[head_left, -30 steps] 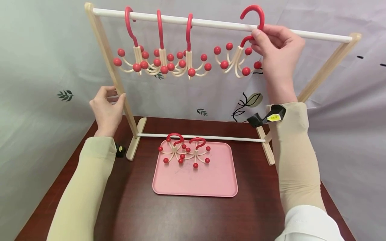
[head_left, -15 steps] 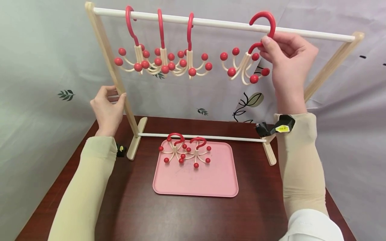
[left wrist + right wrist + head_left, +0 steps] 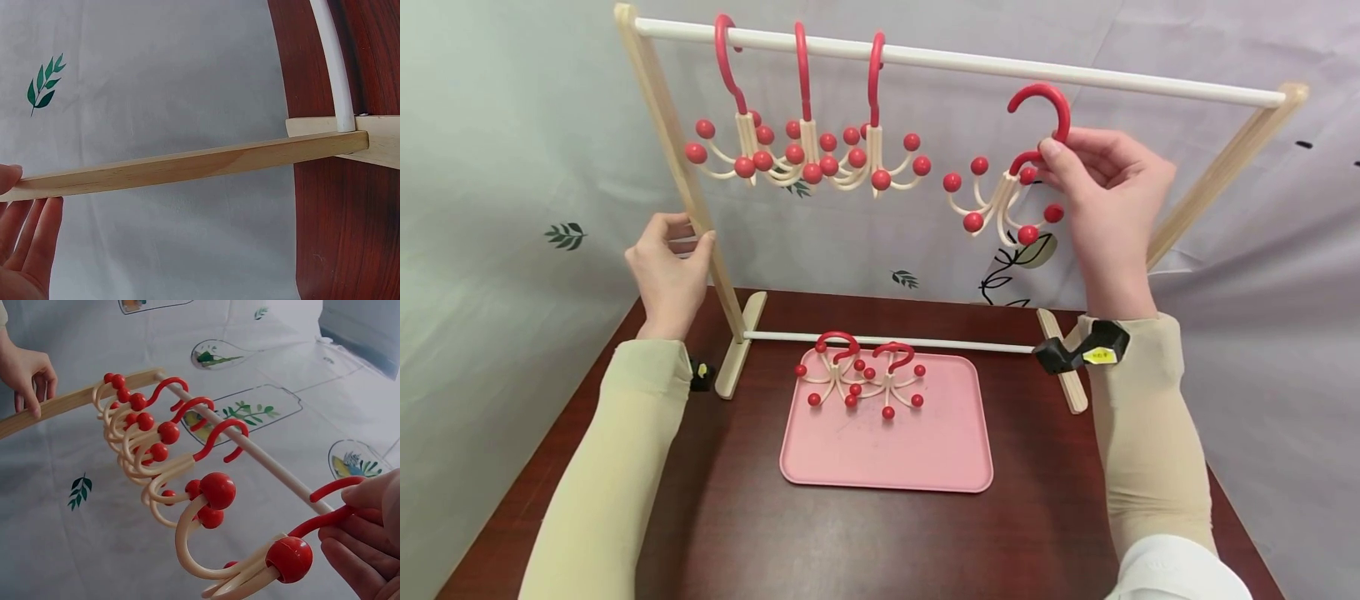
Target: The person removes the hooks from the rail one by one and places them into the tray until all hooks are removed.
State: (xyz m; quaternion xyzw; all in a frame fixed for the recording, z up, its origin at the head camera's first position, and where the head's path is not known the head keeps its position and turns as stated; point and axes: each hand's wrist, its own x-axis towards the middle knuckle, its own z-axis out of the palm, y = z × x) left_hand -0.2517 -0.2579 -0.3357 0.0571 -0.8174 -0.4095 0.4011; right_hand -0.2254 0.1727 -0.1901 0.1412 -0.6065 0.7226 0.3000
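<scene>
My right hand pinches the red hook of a cream multi-arm hanger with red ball tips. Its hook stands just below the white top rod in the head view, and the hanger's arms tilt to the left. With thumb and fingers, my left hand holds the left wooden upright of the rack; the left wrist view shows the same post between thumb and fingers. Three matching hangers hang by their hooks on the rod's left part.
Two more hangers lie side by side on a pink tray on the dark red table. A lower white bar joins the rack's feet behind the tray. The right upright stands beyond my right hand.
My right hand moved right, then down, carrying the hanger; its hook top dropped from above the rod to below it. The left hand stays on the upright.
</scene>
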